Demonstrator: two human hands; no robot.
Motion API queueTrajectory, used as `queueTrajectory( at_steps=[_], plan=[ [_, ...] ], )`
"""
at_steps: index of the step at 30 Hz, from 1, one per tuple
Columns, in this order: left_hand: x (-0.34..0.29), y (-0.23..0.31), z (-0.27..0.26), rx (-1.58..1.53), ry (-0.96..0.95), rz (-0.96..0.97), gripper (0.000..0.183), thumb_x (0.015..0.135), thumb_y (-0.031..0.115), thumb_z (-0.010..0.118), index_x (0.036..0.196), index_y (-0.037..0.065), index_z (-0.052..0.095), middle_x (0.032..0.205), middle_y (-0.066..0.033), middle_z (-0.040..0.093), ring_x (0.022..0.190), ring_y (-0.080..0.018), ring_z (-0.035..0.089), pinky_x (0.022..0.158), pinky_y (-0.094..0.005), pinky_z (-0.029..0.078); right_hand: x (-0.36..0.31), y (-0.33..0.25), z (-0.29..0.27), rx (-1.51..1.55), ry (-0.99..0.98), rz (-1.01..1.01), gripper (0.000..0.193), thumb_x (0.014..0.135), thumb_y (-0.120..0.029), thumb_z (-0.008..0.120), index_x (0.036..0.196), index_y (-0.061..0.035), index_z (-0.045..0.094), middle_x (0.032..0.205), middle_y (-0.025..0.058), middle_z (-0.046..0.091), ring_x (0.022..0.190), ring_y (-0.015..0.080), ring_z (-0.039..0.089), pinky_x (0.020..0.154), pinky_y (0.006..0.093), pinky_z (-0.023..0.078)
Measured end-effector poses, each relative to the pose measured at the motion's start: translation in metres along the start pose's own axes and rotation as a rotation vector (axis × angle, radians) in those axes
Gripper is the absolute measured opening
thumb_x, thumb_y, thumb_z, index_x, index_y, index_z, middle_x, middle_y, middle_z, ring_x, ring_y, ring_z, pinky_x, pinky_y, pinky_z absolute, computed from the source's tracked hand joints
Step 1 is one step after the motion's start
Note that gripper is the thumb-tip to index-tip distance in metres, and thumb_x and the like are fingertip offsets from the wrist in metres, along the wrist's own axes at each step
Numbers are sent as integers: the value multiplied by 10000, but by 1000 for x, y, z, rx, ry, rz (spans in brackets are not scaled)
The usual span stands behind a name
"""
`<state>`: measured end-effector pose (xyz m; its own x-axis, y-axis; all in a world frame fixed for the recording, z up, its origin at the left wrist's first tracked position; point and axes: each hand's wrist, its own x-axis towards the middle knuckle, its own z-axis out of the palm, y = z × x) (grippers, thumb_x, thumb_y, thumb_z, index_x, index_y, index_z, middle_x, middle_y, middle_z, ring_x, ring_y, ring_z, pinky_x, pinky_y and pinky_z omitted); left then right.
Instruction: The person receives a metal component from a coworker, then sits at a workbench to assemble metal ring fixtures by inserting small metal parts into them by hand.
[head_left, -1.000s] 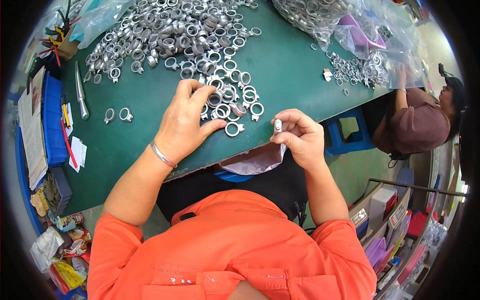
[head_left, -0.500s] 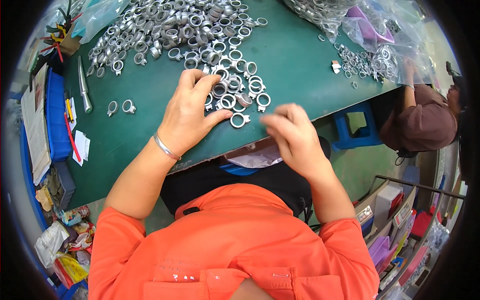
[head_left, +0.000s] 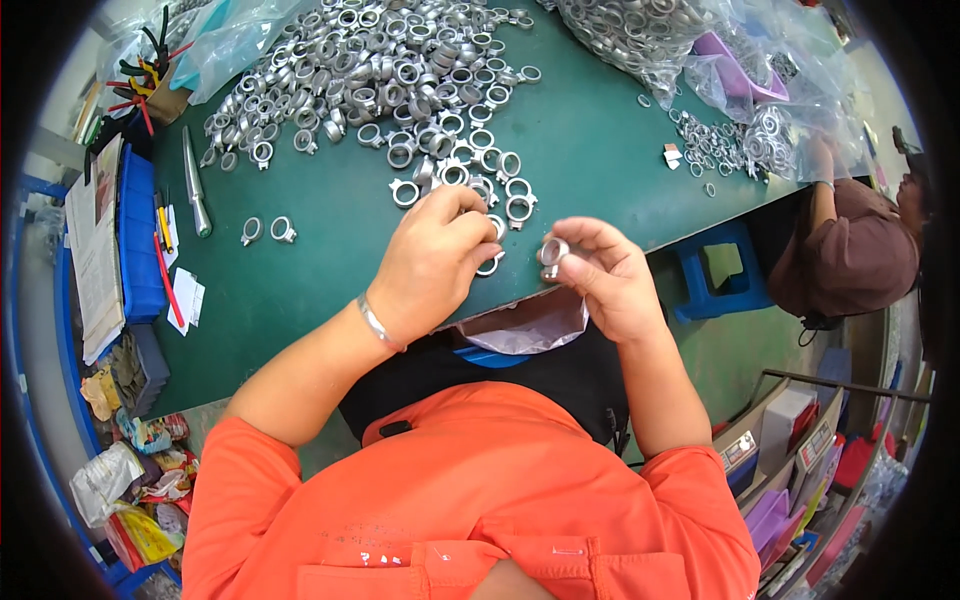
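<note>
Between the thumb and fingers of my right hand, just off the table's front edge, is a silver-grey metal ring with a small block on its rim. My left hand is curled over the near end of the spread of rings, its thumb and fingertips closed around a metal ring that they partly hide. More rings of the same kind lie just beyond these fingers, joining a large heap at the back. Two single rings rest apart on the left.
A tapered metal rod lies left on the green table, near a blue tray and a red pen. Plastic bags of rings stand back right. Another person sits beside a blue stool.
My right hand, blurred before, now holds a ring up at the table edge. My left hand has come right and nearer, closing over the near rings. The whole view has shifted slightly.
</note>
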<state>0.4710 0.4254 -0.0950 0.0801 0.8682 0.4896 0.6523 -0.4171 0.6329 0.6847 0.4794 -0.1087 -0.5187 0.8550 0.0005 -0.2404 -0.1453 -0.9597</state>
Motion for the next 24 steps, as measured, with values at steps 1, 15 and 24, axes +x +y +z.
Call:
queueTrajectory(
  at_steps=[1,15,24],
  plan=[
    [-5,3,-3,-84,-15,-52,179,747,-52,687,889,34,621,1000,-89,593,839,-192,584,726,-271,461,-2,0,-3,227,-42,144,307,872,1,614,1171,19,546,1031,113,614,963,220,624,839,304,528],
    [-57,30,-5,-1014,103,-626,92,861,-43,609,953,-43,604,1078,-123,584,947,-199,628,832,-309,523,-23,-20,-5,-574,-342,-60,195,816,57,610,997,-17,614,1081,110,582,963,221,603,868,323,484],
    [-65,30,-3,-1128,148,-733,95,885,-28,590,970,-48,628,1122,-185,624,967,-228,649,835,-322,555,8,8,38,-1238,-248,-501,167,748,-145,722,837,-55,614,836,97,536,771,309,513,681,386,457]
  ],
)
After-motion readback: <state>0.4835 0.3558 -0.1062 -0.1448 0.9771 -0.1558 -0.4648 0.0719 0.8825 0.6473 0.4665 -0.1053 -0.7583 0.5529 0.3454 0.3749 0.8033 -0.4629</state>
